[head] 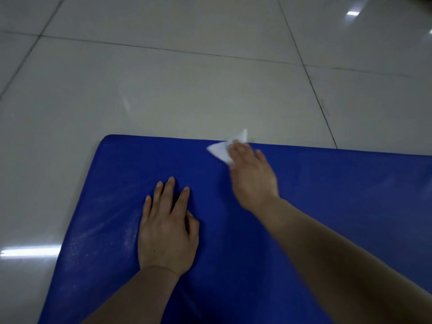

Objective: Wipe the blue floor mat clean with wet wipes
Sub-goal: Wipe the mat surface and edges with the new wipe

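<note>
The blue floor mat [327, 206] lies on the tiled floor and fills the lower half of the view. My left hand [167, 228] rests flat on it near its left side, fingers straight and spread. My right hand [251, 176] reaches to the mat's far edge and presses a white wet wipe [222, 149] against the surface with straight fingers. Part of the wipe sticks out past my fingertips and over the far edge. The right hand is blurred by motion. Faint streaks show on the mat left of my left hand.
Glossy pale floor tiles [187, 85] with dark grout lines surround the mat on the far and left sides. Light reflections glare at the left edge and the top right.
</note>
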`<state>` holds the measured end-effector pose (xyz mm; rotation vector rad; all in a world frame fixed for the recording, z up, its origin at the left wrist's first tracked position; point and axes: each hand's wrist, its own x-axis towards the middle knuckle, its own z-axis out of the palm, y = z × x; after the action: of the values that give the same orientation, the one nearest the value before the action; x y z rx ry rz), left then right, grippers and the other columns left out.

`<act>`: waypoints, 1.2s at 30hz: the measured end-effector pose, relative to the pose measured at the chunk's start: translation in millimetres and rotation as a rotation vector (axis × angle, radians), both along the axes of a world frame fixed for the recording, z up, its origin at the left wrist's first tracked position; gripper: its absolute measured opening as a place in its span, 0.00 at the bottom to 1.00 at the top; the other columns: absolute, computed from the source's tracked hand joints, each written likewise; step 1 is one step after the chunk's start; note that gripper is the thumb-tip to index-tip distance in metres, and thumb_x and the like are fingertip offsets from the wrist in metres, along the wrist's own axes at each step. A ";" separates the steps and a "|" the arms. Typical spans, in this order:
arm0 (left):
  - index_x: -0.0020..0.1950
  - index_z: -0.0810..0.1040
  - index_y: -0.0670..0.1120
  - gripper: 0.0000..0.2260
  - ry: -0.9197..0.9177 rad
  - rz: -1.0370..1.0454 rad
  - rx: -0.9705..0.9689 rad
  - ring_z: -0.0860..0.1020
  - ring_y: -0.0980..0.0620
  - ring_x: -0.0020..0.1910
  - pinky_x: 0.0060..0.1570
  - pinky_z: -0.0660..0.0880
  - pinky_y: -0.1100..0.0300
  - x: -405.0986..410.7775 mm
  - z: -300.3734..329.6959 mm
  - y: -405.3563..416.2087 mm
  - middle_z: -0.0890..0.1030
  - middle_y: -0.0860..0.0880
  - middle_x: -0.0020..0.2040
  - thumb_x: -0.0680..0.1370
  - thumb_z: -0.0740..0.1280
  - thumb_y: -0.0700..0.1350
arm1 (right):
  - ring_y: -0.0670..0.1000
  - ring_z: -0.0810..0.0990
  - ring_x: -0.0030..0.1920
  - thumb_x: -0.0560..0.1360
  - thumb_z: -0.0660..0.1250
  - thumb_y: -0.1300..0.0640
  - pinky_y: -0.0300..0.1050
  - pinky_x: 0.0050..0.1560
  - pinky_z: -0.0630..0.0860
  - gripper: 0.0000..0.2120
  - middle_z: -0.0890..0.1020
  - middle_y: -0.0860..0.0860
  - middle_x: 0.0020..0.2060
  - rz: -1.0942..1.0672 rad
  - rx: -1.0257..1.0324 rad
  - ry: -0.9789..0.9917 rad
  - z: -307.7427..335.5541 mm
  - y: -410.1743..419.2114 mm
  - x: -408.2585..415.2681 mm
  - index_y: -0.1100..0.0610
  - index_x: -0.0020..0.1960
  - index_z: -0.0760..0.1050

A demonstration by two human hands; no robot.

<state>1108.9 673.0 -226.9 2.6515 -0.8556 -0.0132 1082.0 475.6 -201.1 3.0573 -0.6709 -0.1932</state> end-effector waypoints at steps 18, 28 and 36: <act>0.68 0.74 0.44 0.25 0.013 0.001 -0.016 0.62 0.43 0.74 0.73 0.55 0.47 1.7 -1.8 -1.8 0.67 0.43 0.73 0.77 0.50 0.49 | 0.56 0.65 0.72 0.76 0.62 0.68 0.47 0.71 0.64 0.29 0.62 0.58 0.74 -0.017 0.134 -0.157 -6.2 7.0 -18.7 0.65 0.75 0.58; 0.68 0.75 0.43 0.25 0.001 -0.005 -0.019 0.64 0.42 0.73 0.73 0.51 0.51 2.1 -0.7 -0.9 0.67 0.41 0.73 0.77 0.50 0.50 | 0.61 0.59 0.74 0.81 0.52 0.56 0.51 0.73 0.59 0.24 0.61 0.62 0.74 -0.089 0.092 -0.137 2.0 32.3 -8.0 0.66 0.74 0.57; 0.67 0.75 0.44 0.25 0.013 -0.001 -0.005 0.64 0.42 0.73 0.73 0.57 0.46 1.8 -0.5 -2.0 0.67 0.42 0.73 0.77 0.49 0.50 | 0.54 0.61 0.74 0.80 0.55 0.64 0.44 0.72 0.58 0.25 0.60 0.55 0.75 -0.175 0.139 -0.131 -3.1 -26.4 -58.2 0.60 0.76 0.56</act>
<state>1110.7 671.0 -227.5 2.6431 -0.8521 -0.0290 1023.7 449.2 -204.2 3.1634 -0.9734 -0.0415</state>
